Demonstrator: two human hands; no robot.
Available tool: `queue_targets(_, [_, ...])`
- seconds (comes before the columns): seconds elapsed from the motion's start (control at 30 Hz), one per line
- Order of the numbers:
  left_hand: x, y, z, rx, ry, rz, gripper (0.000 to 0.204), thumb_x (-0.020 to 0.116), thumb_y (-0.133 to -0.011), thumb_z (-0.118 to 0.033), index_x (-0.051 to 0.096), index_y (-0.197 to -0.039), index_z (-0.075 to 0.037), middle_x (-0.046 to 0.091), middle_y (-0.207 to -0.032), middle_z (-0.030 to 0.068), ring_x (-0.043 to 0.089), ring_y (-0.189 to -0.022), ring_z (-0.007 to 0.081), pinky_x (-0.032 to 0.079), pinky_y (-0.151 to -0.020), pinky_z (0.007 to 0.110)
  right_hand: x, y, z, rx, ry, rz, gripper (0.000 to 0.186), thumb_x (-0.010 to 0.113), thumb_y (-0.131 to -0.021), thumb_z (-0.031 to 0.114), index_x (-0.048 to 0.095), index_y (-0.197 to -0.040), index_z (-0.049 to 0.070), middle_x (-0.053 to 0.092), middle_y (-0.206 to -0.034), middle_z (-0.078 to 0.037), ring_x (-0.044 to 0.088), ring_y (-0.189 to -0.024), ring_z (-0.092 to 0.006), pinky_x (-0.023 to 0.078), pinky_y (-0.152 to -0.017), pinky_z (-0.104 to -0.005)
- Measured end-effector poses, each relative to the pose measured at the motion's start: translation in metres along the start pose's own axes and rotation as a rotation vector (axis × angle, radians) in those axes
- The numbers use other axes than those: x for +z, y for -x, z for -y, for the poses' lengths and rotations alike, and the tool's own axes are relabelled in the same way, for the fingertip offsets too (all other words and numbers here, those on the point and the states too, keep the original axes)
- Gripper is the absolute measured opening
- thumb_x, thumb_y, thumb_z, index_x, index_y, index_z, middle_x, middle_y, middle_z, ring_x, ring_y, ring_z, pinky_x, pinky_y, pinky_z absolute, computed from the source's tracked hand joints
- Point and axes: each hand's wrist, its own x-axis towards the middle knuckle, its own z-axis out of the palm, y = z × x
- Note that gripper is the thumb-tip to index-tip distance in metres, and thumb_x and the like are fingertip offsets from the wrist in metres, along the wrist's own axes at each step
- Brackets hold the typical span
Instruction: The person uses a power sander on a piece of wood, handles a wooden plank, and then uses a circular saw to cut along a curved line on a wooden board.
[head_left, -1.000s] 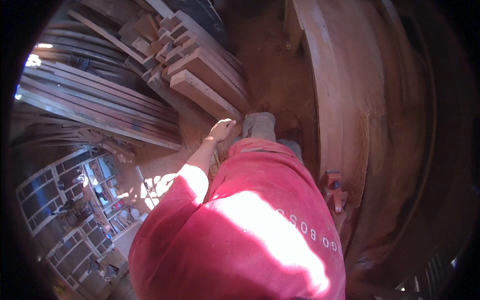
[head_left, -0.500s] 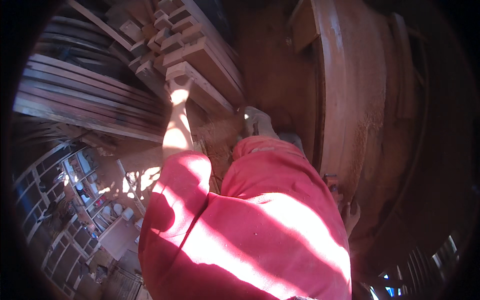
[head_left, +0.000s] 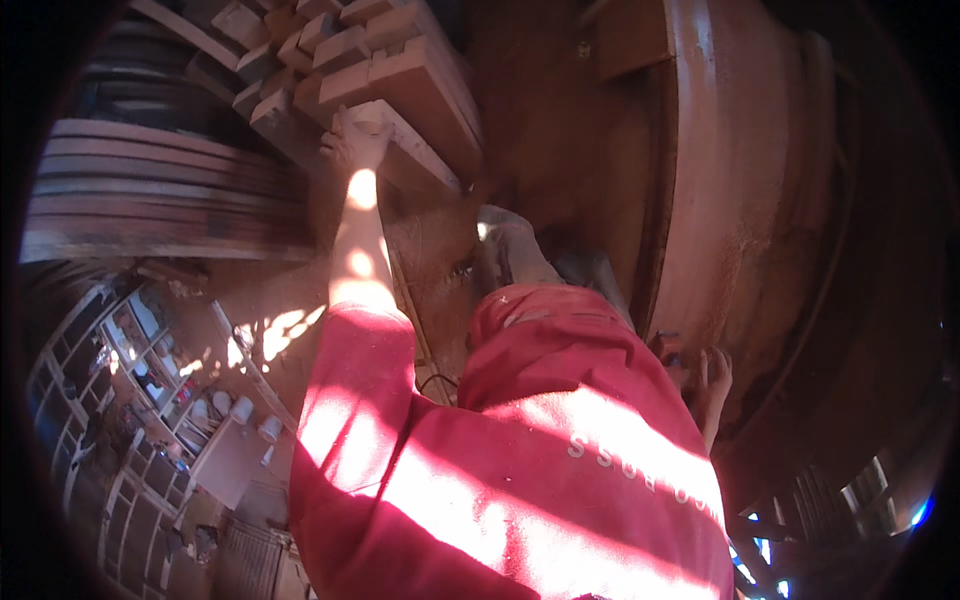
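Note:
My left hand [head_left: 352, 140] is closed on the near end of a thick pale wooden beam [head_left: 420, 155], the lowest of a stack of squared timbers [head_left: 415, 80]. Its fingers wrap over the left side of the end. My right hand [head_left: 714, 378] is beside my body at the wooden bench [head_left: 720, 220], its fingers apart and slightly bent, just right of an orange-red power tool [head_left: 668, 348] that is partly hidden by my red shirt.
Long planks [head_left: 160, 190] lie stacked at the left. My legs in grey trousers [head_left: 520, 250] stand on a dusty brown floor [head_left: 540, 120] between timbers and bench. Pale framework [head_left: 140, 330], white buckets [head_left: 240, 408] and sunlit patches lie at the lower left.
My left hand has moved up and left from beside my leg onto the beam's end and closed on it. My right hand, hidden earlier, now shows beside the red tool.

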Motion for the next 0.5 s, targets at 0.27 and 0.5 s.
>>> queue_targets(0.27, [0.005, 0.246, 0.043, 0.249, 0.221, -0.496, 0.105, 0.085, -0.07, -0.046, 0.033, -0.153, -0.008, 0.041, -0.145, 0.0281, 0.042, -0.127, 0.0462, 0.035, -0.107, 0.057, 0.021, -0.056, 0.015, -0.076, -0.002, 0.156, 0.031, 0.066, -0.098, 0.024, 0.069, -0.116, 0.0, 0.068, -0.117, -0.018, 0.066, -0.109, -0.0321, 0.053, -0.09, -0.039])
queue_targets(0.5, [0.017, 0.405, 0.069, -0.135, 0.191, 0.063, 0.115, 0.088, -0.071, -0.039, 0.023, -0.156, 0.001, 0.025, -0.151, 0.0332, 0.033, -0.135, 0.0498, 0.038, -0.108, 0.056, 0.042, -0.103, 0.028, -0.224, 0.076, 0.306, 0.033, 0.066, -0.098, 0.028, 0.07, -0.116, 0.002, 0.068, -0.117, -0.018, 0.067, -0.107, -0.0332, 0.055, -0.085, -0.0418])
